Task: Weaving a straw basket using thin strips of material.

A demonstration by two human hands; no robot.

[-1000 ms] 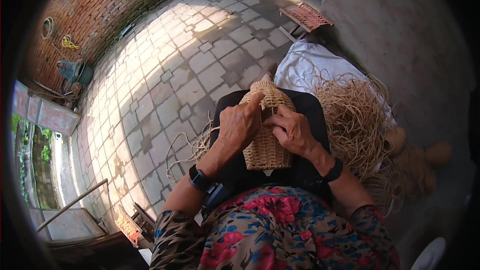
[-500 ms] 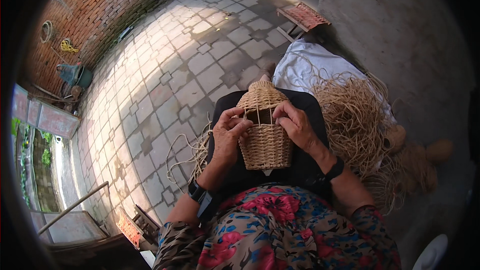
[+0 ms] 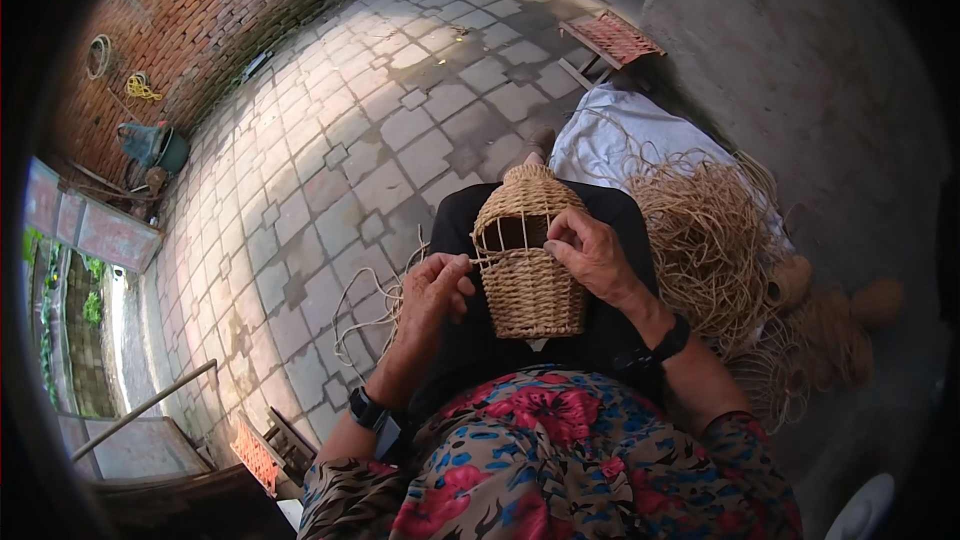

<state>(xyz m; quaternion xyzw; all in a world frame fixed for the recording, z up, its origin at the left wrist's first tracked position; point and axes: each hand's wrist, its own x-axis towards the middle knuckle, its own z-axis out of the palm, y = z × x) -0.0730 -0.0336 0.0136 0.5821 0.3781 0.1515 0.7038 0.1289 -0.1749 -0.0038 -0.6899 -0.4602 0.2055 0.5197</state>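
Note:
A tapered woven basket (image 3: 532, 300) lies on the dark cushion over my lap (image 3: 627, 223), with an opening crossed by thin upright stakes near its narrow end. My left hand (image 3: 430, 295) is just left of the basket, thumb and forefinger closed on a cord (image 3: 475, 260) that runs to the basket. My right hand (image 3: 592, 258) rests on the basket's right side, fingers closed at the stakes by the opening. Loose cords (image 3: 372, 315) trail beside my left arm.
To my right, a heap of tan cord (image 3: 700, 250) lies on a white sack (image 3: 630, 130), beside balls of twine (image 3: 880, 302). A low woven stool (image 3: 612, 37) stands ahead on the paving. A brick wall (image 3: 180, 30) and a bucket (image 3: 170, 155) are at left.
My left hand has moved down and leftward off the basket's middle, drawing a cord out sideways. The opening and its stakes are more exposed. My right hand stays at the opening's right.

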